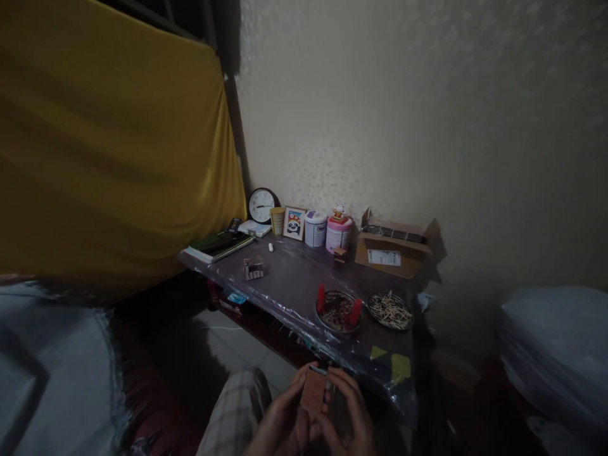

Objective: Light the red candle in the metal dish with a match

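Observation:
In front of my lap I hold a small reddish-brown matchbox (pixel 313 390), tilted with its upper end away from me. My left hand (pixel 284 411) wraps round its left side. The fingers of my right hand (pixel 349 405) close in along its right side and lower end; a small pale bit shows near these fingertips, too dim to name. Just beyond my hands, two red candles (pixel 321 297) stand in a round metal plate (pixel 332 330) with dark specks. Right of it, another plate (pixel 409 323) holds a heap of matchsticks (pixel 390 310).
On the plastic-covered table (pixel 289 278) are an opened cardboard box (pixel 406 263), two lidded tubs (pixel 315 231), a picture frame (pixel 295 223), a paper cup (pixel 277 221), a clock (pixel 261 205), books (pixel 216 248) and yellow pieces (pixel 400 367). A yellow curtain (pixel 114 139) hangs left.

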### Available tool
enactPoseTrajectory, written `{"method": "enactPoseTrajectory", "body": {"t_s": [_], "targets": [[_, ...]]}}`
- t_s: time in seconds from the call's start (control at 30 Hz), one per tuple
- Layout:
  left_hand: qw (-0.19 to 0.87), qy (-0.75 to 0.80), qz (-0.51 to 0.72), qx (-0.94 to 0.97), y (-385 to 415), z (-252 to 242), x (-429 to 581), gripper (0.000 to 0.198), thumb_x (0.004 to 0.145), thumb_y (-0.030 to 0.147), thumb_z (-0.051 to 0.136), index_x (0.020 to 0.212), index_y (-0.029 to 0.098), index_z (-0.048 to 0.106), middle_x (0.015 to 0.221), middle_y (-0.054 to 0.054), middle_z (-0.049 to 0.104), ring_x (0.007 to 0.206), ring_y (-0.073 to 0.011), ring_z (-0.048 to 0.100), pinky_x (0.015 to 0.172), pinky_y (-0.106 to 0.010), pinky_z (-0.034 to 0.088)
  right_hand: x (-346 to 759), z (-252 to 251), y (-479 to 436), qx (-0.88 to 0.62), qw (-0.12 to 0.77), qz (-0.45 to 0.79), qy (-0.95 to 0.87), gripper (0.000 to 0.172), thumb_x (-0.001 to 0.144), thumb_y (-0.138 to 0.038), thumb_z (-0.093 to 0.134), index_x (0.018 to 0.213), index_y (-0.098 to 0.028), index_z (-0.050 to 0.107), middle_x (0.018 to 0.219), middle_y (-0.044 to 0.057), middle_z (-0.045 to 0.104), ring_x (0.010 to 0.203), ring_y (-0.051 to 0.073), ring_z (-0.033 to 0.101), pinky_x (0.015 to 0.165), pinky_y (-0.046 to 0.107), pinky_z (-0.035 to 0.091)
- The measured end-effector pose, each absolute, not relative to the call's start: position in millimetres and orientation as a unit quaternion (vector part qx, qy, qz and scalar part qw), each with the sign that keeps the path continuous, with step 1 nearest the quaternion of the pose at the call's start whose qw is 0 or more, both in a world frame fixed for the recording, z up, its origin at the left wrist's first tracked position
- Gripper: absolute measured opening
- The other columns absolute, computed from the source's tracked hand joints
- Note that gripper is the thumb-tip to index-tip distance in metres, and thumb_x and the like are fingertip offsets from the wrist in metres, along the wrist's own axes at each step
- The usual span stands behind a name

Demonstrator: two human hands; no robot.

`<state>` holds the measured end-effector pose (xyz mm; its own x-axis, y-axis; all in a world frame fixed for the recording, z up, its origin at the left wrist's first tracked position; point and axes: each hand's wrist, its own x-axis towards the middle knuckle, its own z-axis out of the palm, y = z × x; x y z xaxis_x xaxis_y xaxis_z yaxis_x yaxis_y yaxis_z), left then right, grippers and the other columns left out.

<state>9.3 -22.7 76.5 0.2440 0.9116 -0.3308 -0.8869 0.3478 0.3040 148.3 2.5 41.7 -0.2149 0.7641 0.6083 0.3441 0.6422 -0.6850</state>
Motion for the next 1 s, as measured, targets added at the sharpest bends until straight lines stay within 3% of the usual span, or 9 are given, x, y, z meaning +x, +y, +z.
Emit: {"method": "enactPoseTrajectory", "body": {"t_s": [0.33,0.5,0.67,0.87,1.0], "targets": [[0.801,0.217,0.557,-0.003,-19,78,11,0.056,0.088,0.022,0.049,0.138,0.026,0.024,0.082,-0.005,0.071,0.079,-0.0232,0.070,0.055,-0.027,0.044,139,24,2,-0.382,0.542,0.230,-0.713,0.038,0.083,-0.042,0.057,0.118,-0.028,0.056,0.121,0.008,0.060,0.109,0.027,0.059,0.089,0.036,0.051],[0.803,0.215,0.556,-0.008,-19,76,10,0.057,0.089,0.023,0.050,0.138,0.026,0.023,0.079,-0.005,0.071,0.079,-0.0225,0.070,0.055,-0.026,0.044,139,24,4,-0.376,0.543,0.222,-0.717,0.038,0.084,-0.044,0.054,0.119,-0.028,0.055,0.120,0.008,0.060,0.108,0.027,0.059,0.089,0.037,0.050],[0.806,0.207,0.554,-0.025,-19,73,11,0.046,0.089,0.024,0.050,0.132,0.025,0.036,0.084,-0.006,0.072,0.077,-0.0214,0.071,0.055,-0.026,0.043,137,21,5,-0.373,0.555,0.205,-0.714,0.037,0.086,-0.045,0.051,0.118,-0.028,0.056,0.116,0.008,0.062,0.105,0.027,0.060,0.087,0.037,0.051],[0.811,0.178,0.557,-0.021,-19,68,9,0.011,0.084,0.022,0.057,0.094,0.021,0.061,0.074,-0.004,0.072,0.073,-0.0192,0.070,0.057,-0.025,0.045,136,23,4,-0.369,0.551,0.192,-0.724,0.034,0.086,-0.043,0.051,0.116,-0.026,0.057,0.114,0.008,0.063,0.102,0.025,0.063,0.083,0.034,0.054],[0.818,0.168,0.550,-0.007,-20,70,7,0.009,0.084,0.023,0.058,0.086,0.019,0.067,0.071,-0.003,0.072,0.063,-0.0147,0.068,0.054,-0.022,0.043,136,24,4,-0.365,0.541,0.195,-0.732,0.035,0.086,-0.044,0.051,0.115,-0.026,0.058,0.112,0.009,0.064,0.102,0.025,0.063,0.083,0.034,0.054]]}}
